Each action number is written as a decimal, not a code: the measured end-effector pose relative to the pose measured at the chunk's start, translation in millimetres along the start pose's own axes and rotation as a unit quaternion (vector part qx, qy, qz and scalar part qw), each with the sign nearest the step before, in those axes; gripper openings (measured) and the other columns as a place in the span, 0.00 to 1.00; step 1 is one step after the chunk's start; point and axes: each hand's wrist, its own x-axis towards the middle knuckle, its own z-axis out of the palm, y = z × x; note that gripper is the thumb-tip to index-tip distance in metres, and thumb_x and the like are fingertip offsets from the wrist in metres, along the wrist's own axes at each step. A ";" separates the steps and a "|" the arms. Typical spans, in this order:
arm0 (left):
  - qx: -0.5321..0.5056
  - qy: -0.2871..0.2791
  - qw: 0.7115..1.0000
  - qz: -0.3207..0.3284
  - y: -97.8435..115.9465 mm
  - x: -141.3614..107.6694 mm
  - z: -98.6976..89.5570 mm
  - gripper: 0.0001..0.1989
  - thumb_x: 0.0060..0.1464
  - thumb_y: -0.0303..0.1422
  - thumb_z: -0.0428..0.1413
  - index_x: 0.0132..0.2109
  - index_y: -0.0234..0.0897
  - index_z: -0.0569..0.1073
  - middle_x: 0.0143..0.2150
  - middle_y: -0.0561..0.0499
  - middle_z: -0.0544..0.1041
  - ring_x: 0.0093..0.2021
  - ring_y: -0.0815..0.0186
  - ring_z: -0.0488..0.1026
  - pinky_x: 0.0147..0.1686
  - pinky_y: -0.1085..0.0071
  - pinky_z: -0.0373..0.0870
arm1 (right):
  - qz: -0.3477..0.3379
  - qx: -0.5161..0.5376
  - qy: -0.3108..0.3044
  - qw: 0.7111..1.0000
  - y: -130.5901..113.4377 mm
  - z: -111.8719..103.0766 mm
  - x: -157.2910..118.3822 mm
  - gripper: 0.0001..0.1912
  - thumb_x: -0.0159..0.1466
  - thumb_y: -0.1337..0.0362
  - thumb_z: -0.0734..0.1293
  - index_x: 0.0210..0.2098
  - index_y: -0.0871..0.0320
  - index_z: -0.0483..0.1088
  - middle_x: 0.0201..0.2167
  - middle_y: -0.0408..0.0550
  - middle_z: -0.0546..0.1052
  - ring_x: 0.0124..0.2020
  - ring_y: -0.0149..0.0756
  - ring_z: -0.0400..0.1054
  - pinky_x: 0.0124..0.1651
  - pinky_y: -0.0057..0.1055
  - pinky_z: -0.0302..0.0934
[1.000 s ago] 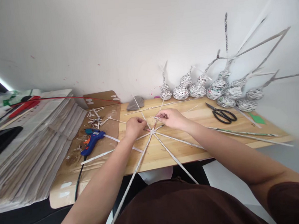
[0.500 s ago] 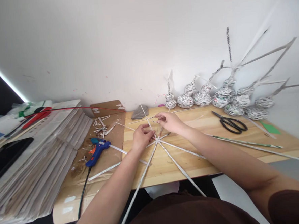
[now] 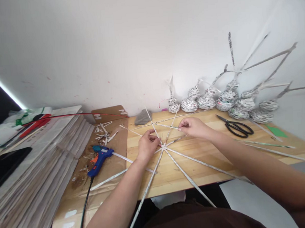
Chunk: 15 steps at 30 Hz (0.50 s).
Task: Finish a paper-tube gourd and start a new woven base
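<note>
Several rolled newspaper tubes fan out like spokes from a joined centre (image 3: pixel 164 147) over the wooden table. My left hand (image 3: pixel 148 144) is closed, thumb and fingers pinching a paper tube just left of that centre. My right hand (image 3: pixel 192 127) pinches a thin paper tube (image 3: pixel 167 127) by its right part, beyond the centre; that tube crosses above two far spokes. Two near spokes (image 3: pixel 187 175) reach past the table's front edge towards my body. What lies under my left fingers is partly hidden.
On the left lie a blue glue gun (image 3: pixel 100 161), paper scraps (image 3: pixel 104 134) on cardboard, and stacked newspapers (image 3: pixel 57 161). Black scissors (image 3: pixel 236 126) and loose paper tubes (image 3: pixel 276 149) are on the right. Woven paper gourd shapes (image 3: pixel 189 105) line the wall beside a grey cloth (image 3: pixel 143 117).
My right hand has moved right, away from my left hand, drawing the thin paper tube out straight. My left hand keeps its pinch near the centre. The view has shifted slightly.
</note>
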 end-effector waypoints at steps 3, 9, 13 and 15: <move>0.006 -0.006 1.000 0.021 -2.1 -0.4 2.0 0.21 0.49 0.30 0.61 0.51 0.37 0.70 0.29 0.54 0.78 0.24 0.69 0.76 0.28 0.75 0.68 | 0.008 0.029 0.018 0.999 -8.7 -13.9 14.5 0.05 0.59 0.63 0.68 0.31 0.59 0.74 0.28 0.44 0.79 0.29 0.32 0.71 0.32 0.25 0.60; 0.026 -0.021 0.998 0.060 -4.8 -1.6 4.0 0.22 0.50 0.31 0.59 0.54 0.36 0.69 0.32 0.53 0.78 0.24 0.70 0.77 0.27 0.75 0.69 | 0.036 0.056 0.046 0.997 -28.8 -39.5 48.8 0.06 0.58 0.65 0.68 0.34 0.61 0.73 0.24 0.43 0.76 0.25 0.29 0.68 0.29 0.23 0.58; 0.043 -0.026 0.996 0.075 -3.1 -3.0 4.8 0.24 0.51 0.31 0.59 0.56 0.36 0.69 0.34 0.52 0.78 0.25 0.70 0.77 0.29 0.75 0.70 | 0.043 0.064 0.058 0.995 -38.1 -45.2 71.3 0.09 0.58 0.71 0.66 0.39 0.61 0.72 0.28 0.45 0.77 0.27 0.30 0.70 0.29 0.23 0.60; 0.051 -0.026 0.995 0.078 -1.8 -3.7 5.1 0.24 0.51 0.31 0.58 0.56 0.36 0.70 0.33 0.53 0.78 0.25 0.70 0.76 0.29 0.75 0.70 | 0.042 0.062 0.060 0.995 -43.2 -46.5 80.7 0.10 0.57 0.73 0.66 0.39 0.62 0.72 0.29 0.46 0.78 0.28 0.31 0.71 0.30 0.23 0.60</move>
